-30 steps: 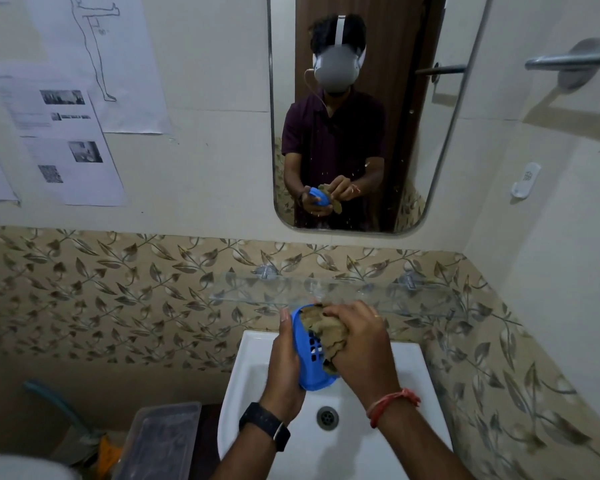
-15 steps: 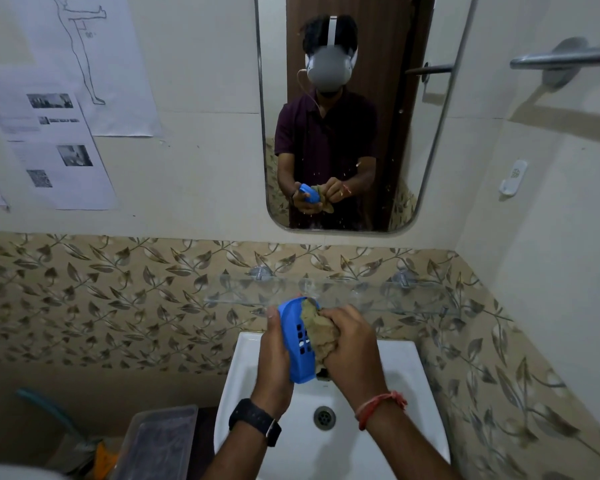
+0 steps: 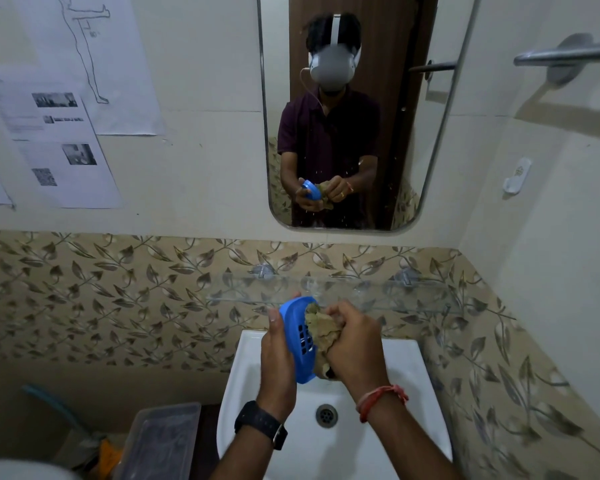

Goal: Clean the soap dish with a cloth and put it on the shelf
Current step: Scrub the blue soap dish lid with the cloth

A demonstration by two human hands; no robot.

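Grips first: left grip (image 3: 278, 356) clamps the blue soap dish (image 3: 297, 336) on edge above the sink (image 3: 407, 393); right grip (image 3: 355, 342) presses a bunched cloth (image 3: 321, 332) into it, apparently mid-wipe. Next comes setting it level on the glass shelf (image 3: 395, 294) behind.

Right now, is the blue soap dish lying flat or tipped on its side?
Tipped on its side: the left hand holds the soap dish on edge, its slotted face toward the bunched cloth in the right hand.

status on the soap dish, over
Left hand grips blue soap dish, tilted on edge over sink. Right hand holds wadded cloth against its inside. Glass shelf right behind, nothing seen in the way.
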